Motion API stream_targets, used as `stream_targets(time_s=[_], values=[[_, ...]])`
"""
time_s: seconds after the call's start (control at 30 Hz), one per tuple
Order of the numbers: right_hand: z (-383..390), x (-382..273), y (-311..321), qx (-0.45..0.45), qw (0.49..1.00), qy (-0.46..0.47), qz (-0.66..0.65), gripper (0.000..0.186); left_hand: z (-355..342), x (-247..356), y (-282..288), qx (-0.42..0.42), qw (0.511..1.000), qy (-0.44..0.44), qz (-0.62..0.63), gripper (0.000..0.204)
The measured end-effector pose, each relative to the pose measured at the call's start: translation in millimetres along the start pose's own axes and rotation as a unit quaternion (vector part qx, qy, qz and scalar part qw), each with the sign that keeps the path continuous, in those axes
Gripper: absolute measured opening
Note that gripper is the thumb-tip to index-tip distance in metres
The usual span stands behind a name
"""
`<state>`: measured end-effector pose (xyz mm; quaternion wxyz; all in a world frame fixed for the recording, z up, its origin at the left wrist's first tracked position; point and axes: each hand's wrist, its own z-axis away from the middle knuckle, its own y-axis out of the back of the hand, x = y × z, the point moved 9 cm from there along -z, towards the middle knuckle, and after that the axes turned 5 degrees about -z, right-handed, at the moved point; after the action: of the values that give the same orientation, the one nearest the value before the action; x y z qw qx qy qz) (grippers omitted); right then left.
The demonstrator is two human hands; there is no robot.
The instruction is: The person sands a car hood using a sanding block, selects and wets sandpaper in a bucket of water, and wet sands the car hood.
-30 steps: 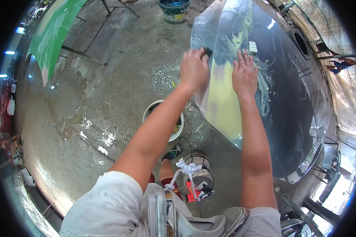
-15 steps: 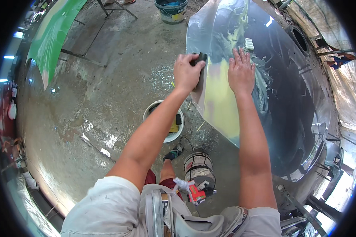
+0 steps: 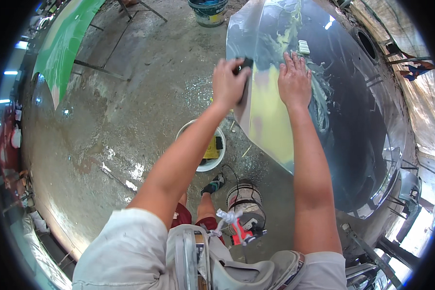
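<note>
A large dark, curved vehicle body panel (image 3: 353, 121) fills the right of the view, with yellow filler (image 3: 268, 113) along its left part and greenish smears near the middle. My left hand (image 3: 228, 82) is closed round a black sanding block (image 3: 247, 65), held against the panel's left edge beside the filler; the hand is slightly blurred. My right hand (image 3: 295, 79) lies flat on the panel, fingers stretched out, just right of the filler. Slightly beyond its fingertips sits a small white ridged block (image 3: 303, 47).
Below my left forearm stands a white bucket (image 3: 222, 155) holding yellow and black items. Nearer me are a grimy bucket (image 3: 249, 200) and a red and black object (image 3: 241, 234). A dark bucket (image 3: 210, 15) stands farther off. At left is a green panel (image 3: 65, 43) on metal legs.
The panel and both hands appear slightly higher in the picture. My left hand keeps its grip on the sanding block; my right hand stays flat on the panel.
</note>
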<state>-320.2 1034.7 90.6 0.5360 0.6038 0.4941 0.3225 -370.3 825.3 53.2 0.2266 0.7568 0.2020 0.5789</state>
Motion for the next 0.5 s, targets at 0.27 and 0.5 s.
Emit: stream_targets(time_s=[0.27,0.5], values=[[-7.5,-32.7,-2.5,0.004,0.999,0.017,-0.040,0.048,-65.7,-7.8,30.3,0.043,0.992,-0.096,-0.066,0.035],[1.2,-3.1,2.0,0.013,1.000,0.013,-0.004,0.048,63.3,13.1,27.6,0.001,0.998,-0.062,0.003,0.040]])
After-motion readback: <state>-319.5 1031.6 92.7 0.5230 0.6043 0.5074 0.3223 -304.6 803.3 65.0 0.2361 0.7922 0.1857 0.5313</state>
